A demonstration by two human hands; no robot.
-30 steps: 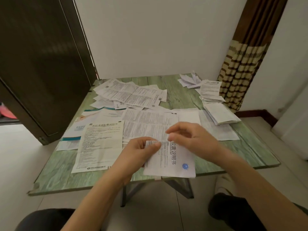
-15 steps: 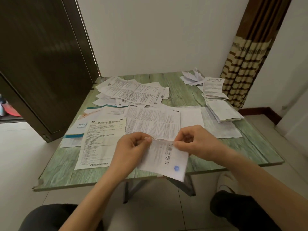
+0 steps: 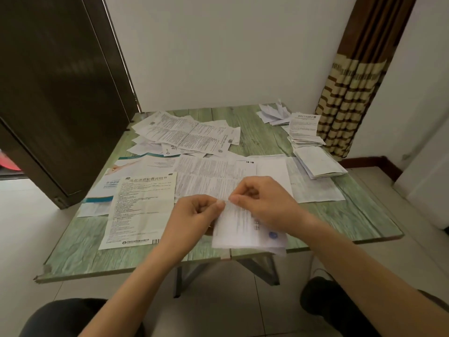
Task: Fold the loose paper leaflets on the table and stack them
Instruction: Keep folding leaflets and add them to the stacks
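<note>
Left hand [image 3: 194, 215] and right hand [image 3: 264, 203] each pinch the top edge of one leaflet [image 3: 240, 229], fingers curled, over the near edge of the table [image 3: 352, 222]. Left of the left hand lies a flat sheet [image 3: 143, 207] headed 连花清瘟胶囊说明书. Beyond both hands lie loose sheets [image 3: 184, 135]. Far beyond the right hand are folded stacks [image 3: 318, 161], next to a striped curtain [image 3: 352, 105].

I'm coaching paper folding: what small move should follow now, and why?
Probably lay the leaflet on the table and press the fold flat: left hand and right hand both pinch its top edge, and its lower layers look splayed.
</note>
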